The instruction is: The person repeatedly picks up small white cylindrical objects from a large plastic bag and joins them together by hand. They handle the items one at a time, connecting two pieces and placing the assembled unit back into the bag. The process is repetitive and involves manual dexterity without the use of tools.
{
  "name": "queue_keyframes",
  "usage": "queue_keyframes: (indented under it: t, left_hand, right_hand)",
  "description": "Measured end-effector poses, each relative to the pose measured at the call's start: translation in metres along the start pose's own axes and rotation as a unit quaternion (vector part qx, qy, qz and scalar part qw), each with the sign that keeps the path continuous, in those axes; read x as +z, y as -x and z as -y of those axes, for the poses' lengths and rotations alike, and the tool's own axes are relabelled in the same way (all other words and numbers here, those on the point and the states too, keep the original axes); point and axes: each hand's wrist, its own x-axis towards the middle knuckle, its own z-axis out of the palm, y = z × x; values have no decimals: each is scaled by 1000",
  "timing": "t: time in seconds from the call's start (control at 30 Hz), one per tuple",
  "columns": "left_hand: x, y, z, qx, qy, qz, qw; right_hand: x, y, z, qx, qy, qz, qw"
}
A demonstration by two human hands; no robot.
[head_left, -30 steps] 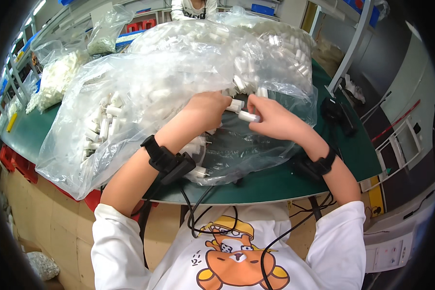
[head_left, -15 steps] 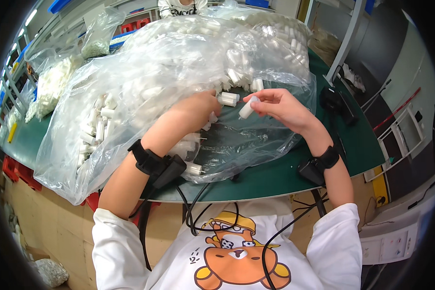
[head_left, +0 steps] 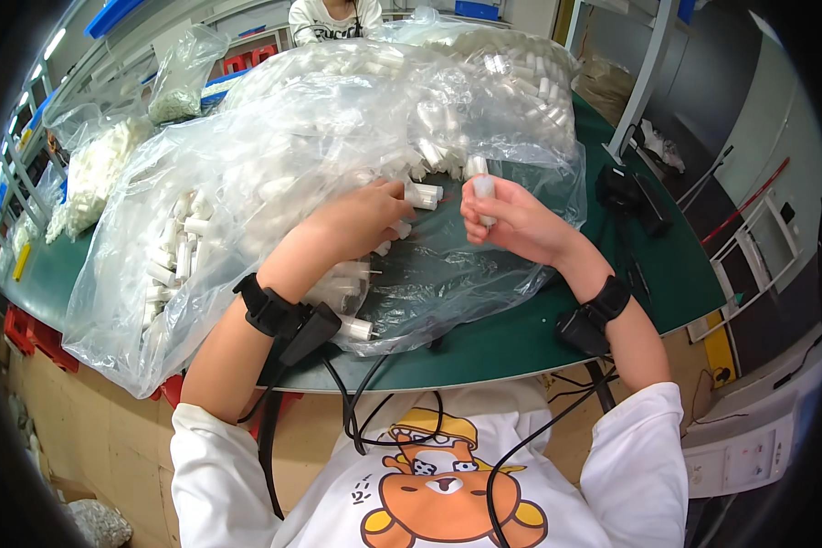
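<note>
A small white plastic cylinder (head_left: 484, 195) is upright in my right hand (head_left: 516, 219), its fingers curled round it and the thumb against its side. Across from it, my left hand (head_left: 361, 219) is closed at the mouth of a big clear plastic bag (head_left: 247, 155). Another white cylinder (head_left: 422, 195) sticks out sideways from the left fingertips, which are partly hidden behind the hand. More white cylinders (head_left: 187, 251) fill the bag, and a loose one (head_left: 356, 327) lies by my left wrist with a thin pin at its end.
The green table (head_left: 484, 352) carries the bag. Black devices (head_left: 632, 196) lie at its right edge, beside a grey metal post (head_left: 644, 87). Bags of pale parts (head_left: 100, 164) stand at the left. A person (head_left: 333, 20) is at the far side. Black cables (head_left: 361, 411) hang near my lap.
My right hand has turned and its fingers have curled in, so the tilted cylinder now stands upright in its grasp. My left hand stays at the same spot; the view has shifted slightly.
</note>
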Motion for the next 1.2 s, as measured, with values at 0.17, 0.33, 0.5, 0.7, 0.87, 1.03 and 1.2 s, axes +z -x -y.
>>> queue_keyframes:
  t: [0.17,0.33,0.5,0.7,0.87,1.03,1.2]
  left_hand:
    - [-15,2,-14,-71,52,18,996]
    - [-29,2,-28,-95,283,-60,952]
    - [-36,3,-43,-101,562,-67,818]
    - [-45,3,-51,-85,574,-25,814]
    - [-38,2,-51,-67,578,-98,807]
    - [-43,3,-48,-61,601,-78,793]
    - [-31,-4,-36,-54,712,-71,697]
  right_hand:
    - [-5,1,0,18,-4,-13,1000]
    - [6,3,5,-9,2,-21,1000]
    - [-2,4,7,-3,-33,33,999]
    - [1,7,12,-9,0,-24,1000]
    - [-8,6,10,6,-33,-74,997]
    - [-7,7,11,16,-34,-84,996]
    - [0,8,15,12,4,-103,995]
